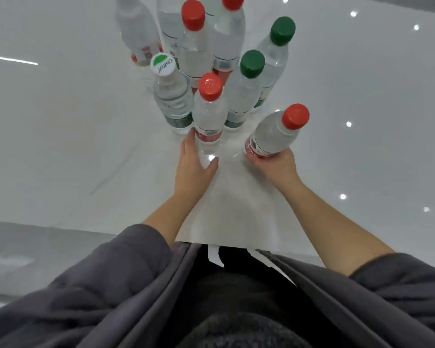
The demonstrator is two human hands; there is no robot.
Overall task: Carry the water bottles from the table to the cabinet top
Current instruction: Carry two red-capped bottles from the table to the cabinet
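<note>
You're standing right up against a glossy white surface (pixel 362 101) with a whole cluster of water bottles (pixel 211 46) crowding the space straight ahead of your hands. Just behind the two bottles you're gripping, there's a squat ribbed bottle with a white-and-green cap (pixel 162 64) on the left, two green-capped bottles (pixel 252 64) on the right, and more red-capped ones packed in behind, all standing upright and nearly touching each other. So anything further back is boxed in by the front row.

Your left hand (pixel 194 167) is wrapping around the lower part of the nearest red-capped bottle (pixel 209 114). That one is standing upright, base on the surface, cap facing up at you, right against the ribbed bottle and the nearer green-capped one.

Your right hand (pixel 274 164) is closing around the base of a second red-capped bottle (pixel 276 134). This one is tilting, its long axis leaning away to the right, cap pointing up and outward, sitting a bit apart from the cluster.

Your grey sleeves (pixel 126 259) are pushed up past the forearms.
</note>
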